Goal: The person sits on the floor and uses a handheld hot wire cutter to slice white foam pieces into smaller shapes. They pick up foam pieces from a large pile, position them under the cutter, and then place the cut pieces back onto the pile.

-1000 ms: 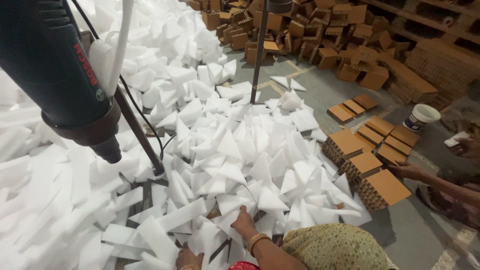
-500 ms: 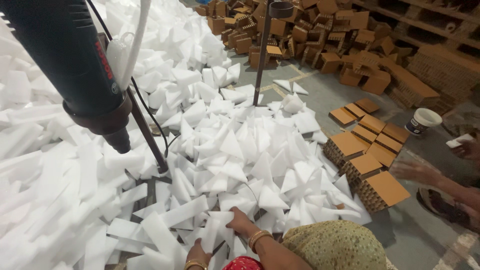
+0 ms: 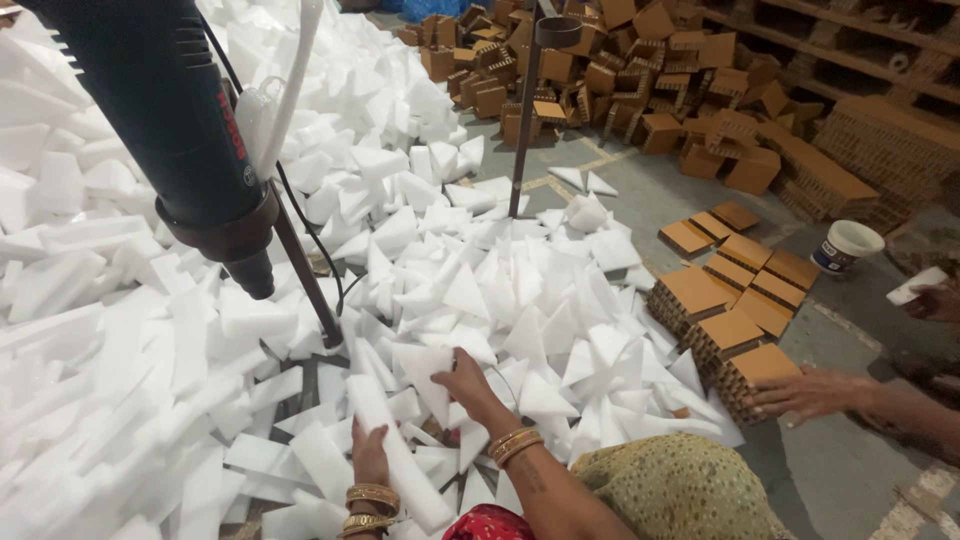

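A big heap of white foam pieces (image 3: 520,290), triangles and strips, covers the floor in front of me. My left hand (image 3: 368,458), with gold bangles at the wrist, grips a long white foam strip (image 3: 400,470) that lies slanted near the bottom edge. My right hand (image 3: 470,385), also bangled, reaches further into the heap and its fingers close on the edge of a white foam triangle (image 3: 428,368). A yellow-green cloth (image 3: 680,490) over my lap shows at the bottom right.
A dark heat gun (image 3: 190,140) hangs at upper left on a slanted rod. A metal pole (image 3: 525,120) stands behind the heap. Brown honeycomb cardboard blocks (image 3: 740,300) lie at right, with another person's hand (image 3: 810,395) on one. A white tub (image 3: 848,245) stands beyond.
Both my hands have moved up and further into the foam heap; the left now has the long strip. The other person's hand has come down onto a cardboard block.
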